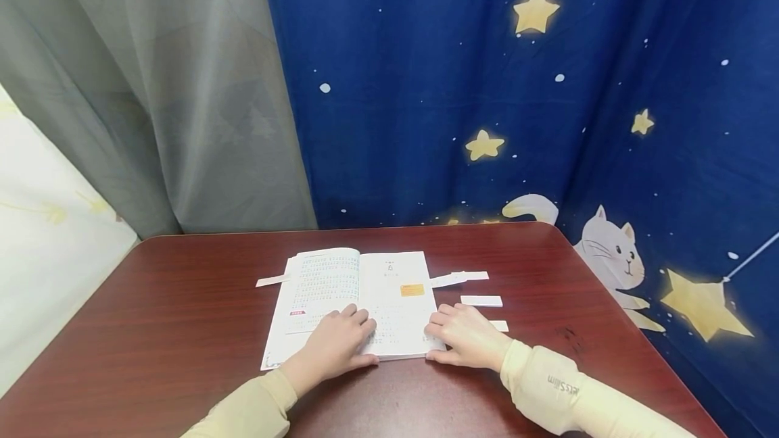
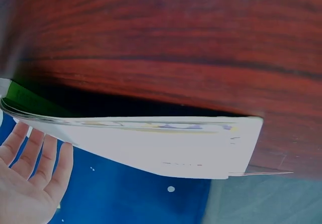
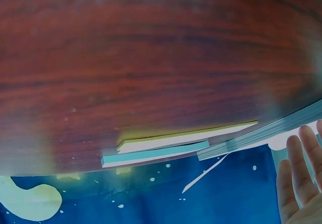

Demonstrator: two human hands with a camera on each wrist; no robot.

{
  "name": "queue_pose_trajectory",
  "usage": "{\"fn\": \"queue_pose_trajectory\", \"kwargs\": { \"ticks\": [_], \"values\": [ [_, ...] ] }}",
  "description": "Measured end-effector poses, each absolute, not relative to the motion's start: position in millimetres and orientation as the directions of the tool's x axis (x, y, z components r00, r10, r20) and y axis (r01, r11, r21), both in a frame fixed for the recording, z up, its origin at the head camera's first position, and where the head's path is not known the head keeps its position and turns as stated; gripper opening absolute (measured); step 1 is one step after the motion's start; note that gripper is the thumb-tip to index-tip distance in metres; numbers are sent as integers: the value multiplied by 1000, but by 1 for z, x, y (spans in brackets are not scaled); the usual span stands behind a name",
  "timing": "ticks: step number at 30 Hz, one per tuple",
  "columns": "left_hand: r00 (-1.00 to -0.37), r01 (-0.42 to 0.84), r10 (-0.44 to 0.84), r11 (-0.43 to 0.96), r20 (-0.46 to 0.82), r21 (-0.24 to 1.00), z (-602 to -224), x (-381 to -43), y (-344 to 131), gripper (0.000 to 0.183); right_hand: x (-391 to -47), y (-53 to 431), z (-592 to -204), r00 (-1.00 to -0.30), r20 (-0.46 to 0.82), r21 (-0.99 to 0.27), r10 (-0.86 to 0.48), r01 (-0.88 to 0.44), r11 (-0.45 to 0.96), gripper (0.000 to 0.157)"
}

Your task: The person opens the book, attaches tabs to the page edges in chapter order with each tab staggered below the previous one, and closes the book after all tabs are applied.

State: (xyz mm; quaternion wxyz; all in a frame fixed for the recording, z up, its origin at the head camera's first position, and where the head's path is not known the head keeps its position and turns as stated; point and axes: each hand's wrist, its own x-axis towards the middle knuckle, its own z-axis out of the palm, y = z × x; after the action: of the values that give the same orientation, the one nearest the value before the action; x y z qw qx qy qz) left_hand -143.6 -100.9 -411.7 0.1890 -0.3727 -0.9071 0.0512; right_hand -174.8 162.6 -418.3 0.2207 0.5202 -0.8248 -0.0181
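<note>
White-paged, an open book [image 1: 398, 323] lies on the reddish-brown counter [image 1: 195, 330]; watching remotely, I see the left hand [image 1: 342, 341] resting on its lower middle and the right hand [image 1: 465, 336] at its lower right edge, both with fingers loosely extended, gripping nothing. Just beyond the right hand I see white paper slips [image 1: 481, 301], and an orange patch [image 1: 412, 290] on the page ahead, between both hands.

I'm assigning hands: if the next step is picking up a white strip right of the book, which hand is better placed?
Probably the right hand: it rests at the right edge of the book, close to the white strips. The left hand rests nearer the book's middle, farther off.
</note>
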Motion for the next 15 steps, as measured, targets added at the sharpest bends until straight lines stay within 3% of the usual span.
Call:
{"fn": "queue_pose_trajectory", "kwargs": {
  "ticks": [15],
  "values": [
    [-660,681,683,719,312,-134,-407,-146,-105,50,-175,163,-417,-359,351,230,-865,-862,452,27]
  ]
}}
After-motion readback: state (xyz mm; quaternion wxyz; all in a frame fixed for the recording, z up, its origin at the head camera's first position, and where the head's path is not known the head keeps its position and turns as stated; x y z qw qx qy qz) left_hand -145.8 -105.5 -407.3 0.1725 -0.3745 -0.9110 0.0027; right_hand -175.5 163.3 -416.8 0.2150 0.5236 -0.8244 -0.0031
